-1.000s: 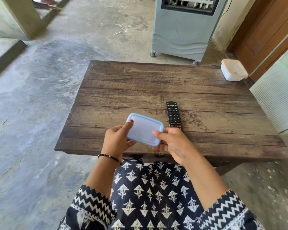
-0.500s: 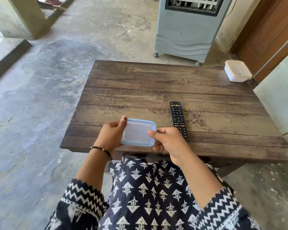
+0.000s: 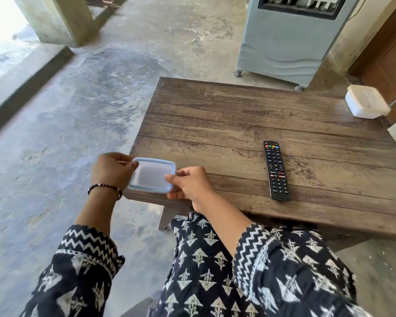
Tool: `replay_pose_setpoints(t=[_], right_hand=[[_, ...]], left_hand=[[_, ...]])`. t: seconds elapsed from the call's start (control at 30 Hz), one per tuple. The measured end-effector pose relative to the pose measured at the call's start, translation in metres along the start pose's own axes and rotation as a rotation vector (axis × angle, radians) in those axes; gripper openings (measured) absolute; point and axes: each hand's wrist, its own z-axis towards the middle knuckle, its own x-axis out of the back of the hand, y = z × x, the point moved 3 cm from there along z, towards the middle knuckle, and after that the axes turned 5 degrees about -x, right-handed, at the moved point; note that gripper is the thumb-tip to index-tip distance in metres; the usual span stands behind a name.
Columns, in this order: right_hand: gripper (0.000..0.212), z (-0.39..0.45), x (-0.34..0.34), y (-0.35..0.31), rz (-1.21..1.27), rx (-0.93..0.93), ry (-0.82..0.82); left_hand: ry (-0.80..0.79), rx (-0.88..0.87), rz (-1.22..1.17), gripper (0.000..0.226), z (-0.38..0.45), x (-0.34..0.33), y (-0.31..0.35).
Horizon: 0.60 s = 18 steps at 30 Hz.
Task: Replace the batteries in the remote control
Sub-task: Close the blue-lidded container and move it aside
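A black remote control [image 3: 276, 170] lies buttons up on the wooden table [image 3: 226, 124], towards the near right. Both hands hold a small clear plastic box with a blue rim [image 3: 151, 175] at the table's near left corner. My left hand [image 3: 112, 171] grips its left end and my right hand [image 3: 189, 185] pinches its right end. I cannot see what is inside the box. No batteries are visible.
A white lidded plastic box [image 3: 365, 104] sits at the table's far right corner. A grey air cooler on wheels [image 3: 284, 40] stands behind the table. A wooden door [image 3: 389, 56] is at the right, bare concrete floor at the left.
Both hands have carried the blue-rimmed box leftwards, from beside the remote to the table's near left corner. The camera has turned left too. The remote has not moved.
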Motion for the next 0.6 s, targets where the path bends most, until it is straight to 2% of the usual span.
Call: replay_pose_setpoints(t=[0.07, 0.2, 0.5, 0.6], right_hand=[[0.024, 0.006, -0.011, 0.002, 0.012, -0.029, -0.008], [0.018, 0.012, -0.025, 0.003, 0.001, -0.053, -0.027], [0.022, 0.015, -0.031, 0.004, -0.050, -0.049, 0.008], [0.025, 0.009, -0.025, 0.001, -0.081, -0.040, 0.030]], left_hand=[[0.040, 0.004, 0.039, 0.017, 0.003, 0.005, -0.001], [0.055, 0.017, 0.074, 0.018, 0.010, 0.009, -0.009], [0.068, 0.037, 0.059, 0.017, 0.012, 0.005, -0.020], [0.056, 0.034, 0.085, 0.024, 0.012, 0.006, -0.021]])
